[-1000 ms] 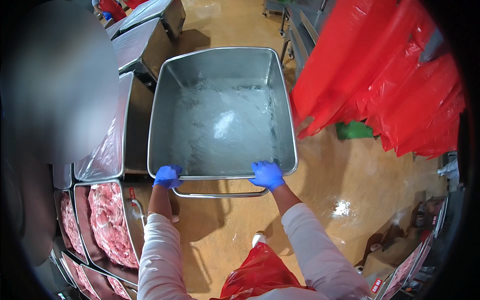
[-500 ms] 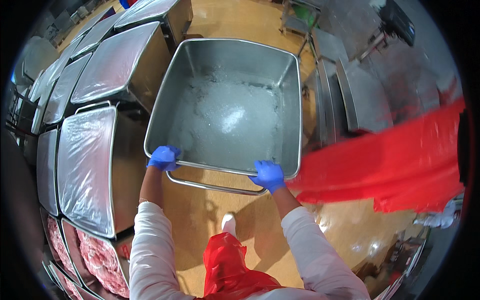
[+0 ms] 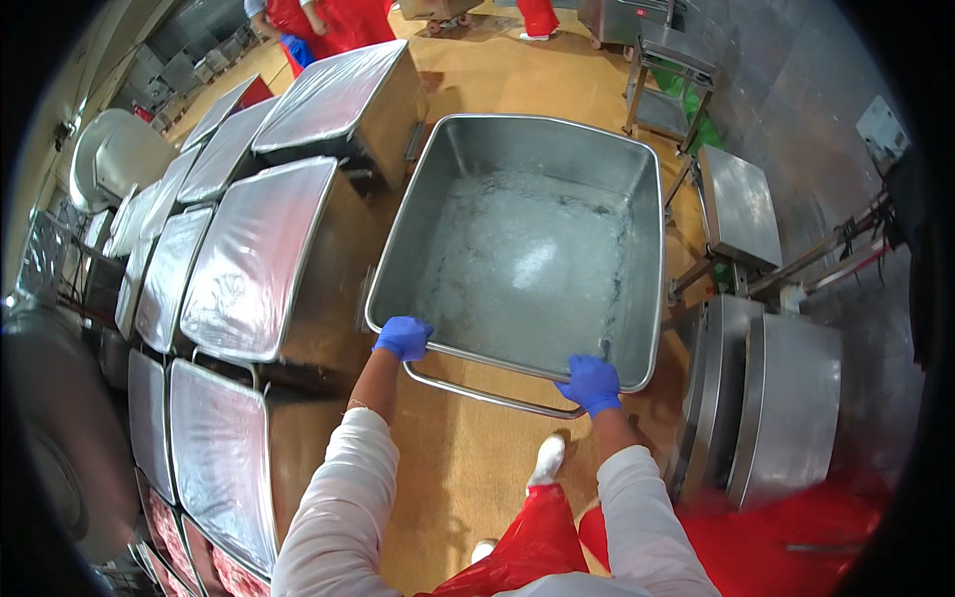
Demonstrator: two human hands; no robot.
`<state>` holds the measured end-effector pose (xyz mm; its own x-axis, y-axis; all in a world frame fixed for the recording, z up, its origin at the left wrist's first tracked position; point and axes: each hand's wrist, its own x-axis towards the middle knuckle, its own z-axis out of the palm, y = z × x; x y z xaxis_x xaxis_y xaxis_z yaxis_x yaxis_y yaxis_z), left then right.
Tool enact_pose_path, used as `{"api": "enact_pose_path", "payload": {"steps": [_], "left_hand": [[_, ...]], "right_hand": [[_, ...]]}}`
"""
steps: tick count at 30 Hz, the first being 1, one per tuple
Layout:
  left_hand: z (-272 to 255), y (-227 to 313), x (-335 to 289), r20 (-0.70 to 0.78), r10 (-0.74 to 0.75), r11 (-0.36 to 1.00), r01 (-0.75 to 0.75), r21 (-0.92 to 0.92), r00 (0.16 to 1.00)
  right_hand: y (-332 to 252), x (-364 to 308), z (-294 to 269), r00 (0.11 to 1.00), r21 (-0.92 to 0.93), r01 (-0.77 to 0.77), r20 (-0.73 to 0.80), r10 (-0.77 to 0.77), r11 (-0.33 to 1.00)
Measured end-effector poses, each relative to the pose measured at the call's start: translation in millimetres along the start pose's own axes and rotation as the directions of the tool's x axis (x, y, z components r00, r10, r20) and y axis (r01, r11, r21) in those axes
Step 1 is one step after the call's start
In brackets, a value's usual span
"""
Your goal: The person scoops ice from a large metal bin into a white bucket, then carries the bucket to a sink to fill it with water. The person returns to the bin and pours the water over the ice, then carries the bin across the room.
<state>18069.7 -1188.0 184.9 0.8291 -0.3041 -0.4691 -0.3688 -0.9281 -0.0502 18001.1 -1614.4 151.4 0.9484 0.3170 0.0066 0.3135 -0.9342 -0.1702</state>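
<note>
Both my hands, in blue gloves, grip the near rim of a large square steel tub cart (image 3: 637,269). My left hand (image 3: 404,339) is closed round the rim near its left corner. Closed over the same rim toward the right corner is my right hand (image 3: 591,384). A bent steel push handle (image 3: 487,396) runs just below the rim between them. Inside the tub lies a shallow, wet, icy-looking layer with a bright glare on it; no large items show there.
Rows of steel carts under clear film (image 3: 261,259) stand close on my left; nearer ones hold pink meat (image 3: 239,572). On the right are a steel platform stand (image 3: 741,207) and upright steel bins (image 3: 786,408). People in red aprons (image 3: 343,25) stand beyond.
I have moved forward with the tub, past more of the carts and the stand. A red apron that filled the right side has dropped to the lower right. People ahead have come into view.
</note>
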Motion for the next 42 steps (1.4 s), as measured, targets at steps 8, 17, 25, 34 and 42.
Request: {"api": "enact_pose_path", "payload": {"steps": [8, 17, 25, 34, 42], "left_hand": [[-122.9, -56.1, 229.3, 0.031, -0.112, 0.994, 0.113, -0.011, 0.993], [-249.3, -120.0, 486.9, -0.049, -0.071, 0.994, 0.066, -0.089, 0.996], [-365.4, -158.4, 722.3, -0.062, -0.055, 0.981, 0.042, -0.191, 0.997], [-500.3, -250.4, 971.8, -0.155, -0.087, 0.973, 0.05, -0.225, 0.984], [-607.6, -369.2, 1209.8, -0.204, -0.1, 0.982, 0.064, -0.175, 0.974]], "right_hand": [[117.1, 241.0, -34.4, 0.995, 0.067, 0.033, 0.09, -0.039, 0.997], [257.2, 507.7, -65.8, 0.988, 0.026, 0.06, 0.14, -0.063, 0.998], [404.3, 766.4, -108.9, 0.935, -0.089, -0.024, 0.351, 0.054, 0.996], [538.6, 1078.1, -120.0, 0.968, -0.115, 0.09, 0.244, -0.059, 0.989], [623.4, 1359.3, -139.5, 0.975, -0.066, 0.074, 0.215, -0.058, 0.995]]}}
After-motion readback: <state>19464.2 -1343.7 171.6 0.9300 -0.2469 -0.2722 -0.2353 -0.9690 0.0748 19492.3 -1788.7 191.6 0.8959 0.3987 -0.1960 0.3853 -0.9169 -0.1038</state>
